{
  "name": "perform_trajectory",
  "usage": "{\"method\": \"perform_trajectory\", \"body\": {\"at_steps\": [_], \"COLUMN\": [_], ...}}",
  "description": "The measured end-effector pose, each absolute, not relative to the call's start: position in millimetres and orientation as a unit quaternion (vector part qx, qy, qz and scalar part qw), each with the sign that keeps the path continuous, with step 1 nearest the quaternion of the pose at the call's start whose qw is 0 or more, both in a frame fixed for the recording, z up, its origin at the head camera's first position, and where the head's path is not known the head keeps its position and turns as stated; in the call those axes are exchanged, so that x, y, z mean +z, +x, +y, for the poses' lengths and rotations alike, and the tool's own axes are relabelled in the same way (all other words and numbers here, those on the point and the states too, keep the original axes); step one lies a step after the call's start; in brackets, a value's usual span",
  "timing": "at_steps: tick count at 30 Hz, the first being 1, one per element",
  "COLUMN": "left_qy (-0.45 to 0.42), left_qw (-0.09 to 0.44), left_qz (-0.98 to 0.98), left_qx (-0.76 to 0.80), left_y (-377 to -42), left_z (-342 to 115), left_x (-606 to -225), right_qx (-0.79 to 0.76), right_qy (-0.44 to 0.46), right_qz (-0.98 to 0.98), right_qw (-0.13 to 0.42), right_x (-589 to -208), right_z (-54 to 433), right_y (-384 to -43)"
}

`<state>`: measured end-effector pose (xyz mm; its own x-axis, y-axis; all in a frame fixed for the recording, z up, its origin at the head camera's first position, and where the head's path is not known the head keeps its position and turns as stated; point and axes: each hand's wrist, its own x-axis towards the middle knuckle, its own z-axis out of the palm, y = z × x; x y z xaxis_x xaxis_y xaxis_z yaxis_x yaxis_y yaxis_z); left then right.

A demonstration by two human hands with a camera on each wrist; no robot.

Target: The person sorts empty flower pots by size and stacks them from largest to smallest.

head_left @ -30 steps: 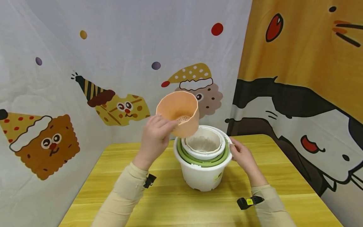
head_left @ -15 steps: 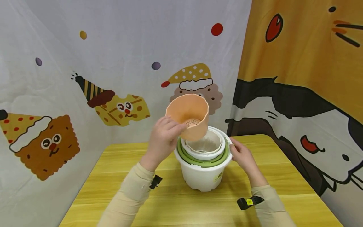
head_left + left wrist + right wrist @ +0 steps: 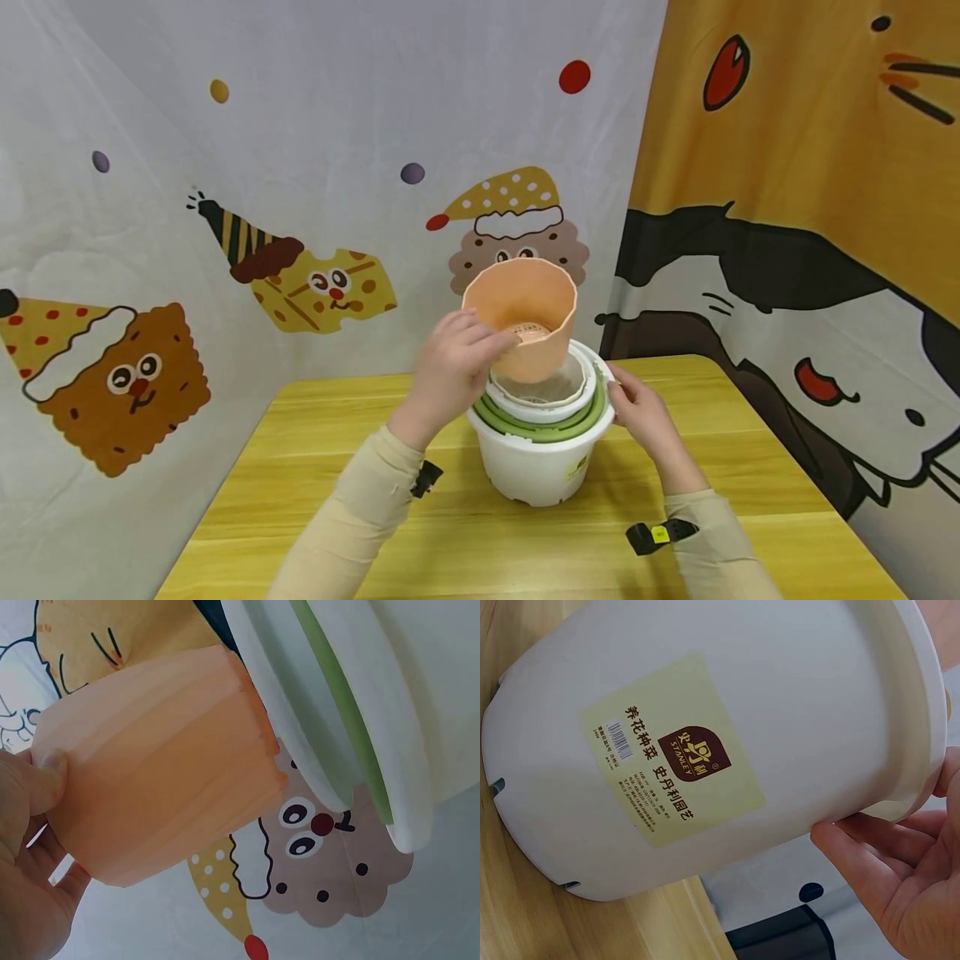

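Observation:
An orange flowerpot with holes in its floor is pinched at the rim by my left hand. It tilts above a nested stack of pots and hides part of their openings. The left wrist view shows the ridged side of this orange flowerpot with the thumb on it. Outermost in the stack stands a large white flowerpot, upright on the table. Inside it sit a green pot and smaller white pots. My right hand grips the large pot's rim at the right. A printed label shows in the right wrist view.
The wooden table bears the stack near its far edge. Behind it hangs a white cloth with cartoon prints. An orange cartoon cloth hangs at the right.
My left hand has carried the orange flowerpot to the right and slightly down, over the nested pots. The right hand and the large white flowerpot have stayed in place.

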<state>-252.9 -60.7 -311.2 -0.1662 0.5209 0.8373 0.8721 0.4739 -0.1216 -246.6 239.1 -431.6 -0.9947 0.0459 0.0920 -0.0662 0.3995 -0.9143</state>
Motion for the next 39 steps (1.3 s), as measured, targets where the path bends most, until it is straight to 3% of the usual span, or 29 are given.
{"method": "perform_trajectory", "body": {"at_steps": [39], "left_qy": [-0.508], "left_qw": [0.392], "left_qz": [-0.748], "left_qx": [-0.168], "left_y": [-253.7], "left_z": [-42.9], "left_x": [-325.3], "right_qx": [0.552], "right_qy": [0.015], "right_qz": [-0.832], "right_qw": [0.052], "right_x": [-427.5], "right_z": [236.5], "right_y": [-243.7]}}
